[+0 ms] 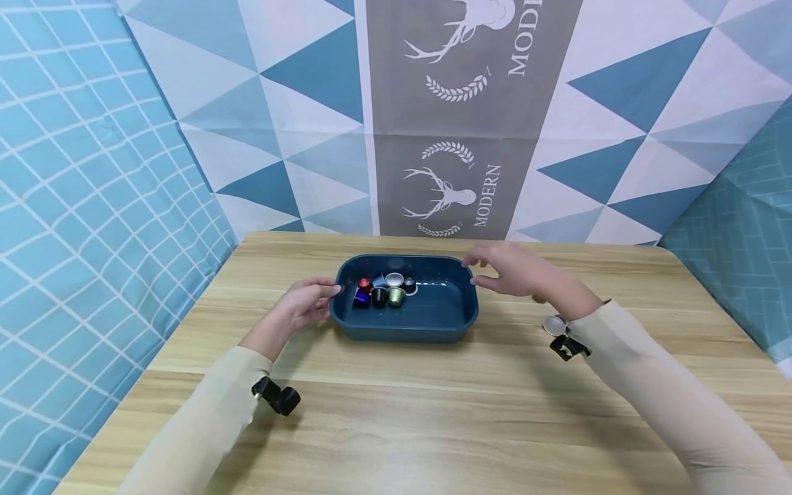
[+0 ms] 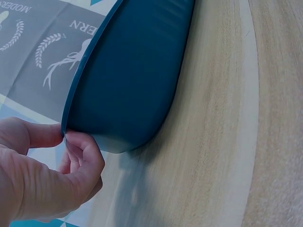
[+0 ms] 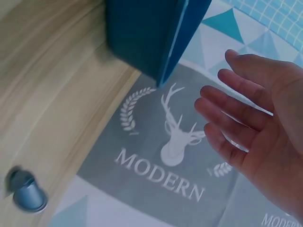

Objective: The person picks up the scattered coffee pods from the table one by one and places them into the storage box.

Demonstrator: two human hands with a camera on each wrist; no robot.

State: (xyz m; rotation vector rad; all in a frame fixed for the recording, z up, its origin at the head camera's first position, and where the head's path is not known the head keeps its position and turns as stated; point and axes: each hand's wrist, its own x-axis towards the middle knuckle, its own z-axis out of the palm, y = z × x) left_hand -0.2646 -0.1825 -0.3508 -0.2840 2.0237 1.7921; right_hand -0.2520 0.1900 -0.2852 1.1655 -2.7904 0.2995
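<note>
A dark blue oblong tray (image 1: 441, 302) stands on the wooden table. My left hand (image 1: 302, 302) pinches the rim at its left end, thumb inside and fingers outside, as the left wrist view also shows. Bunched in the tray's left half are several coffee capsules, among them a black capsule (image 1: 379, 297), a light green capsule (image 1: 396, 296), a purple-blue capsule (image 1: 361, 298) and a red capsule (image 1: 364, 282). Beside the right end hovers my right hand (image 1: 510, 268); in the right wrist view its fingers (image 3: 236, 116) are spread, apart from the tray and holding nothing.
Near my right wrist a capsule (image 1: 553, 325) lies on the table, partly hidden by the sleeve. A blue-grey capsule (image 3: 29, 196) with a darker object beside it shows in the right wrist view. Patterned cloth (image 1: 309, 137) hangs behind the table (image 1: 396, 419) and at both sides.
</note>
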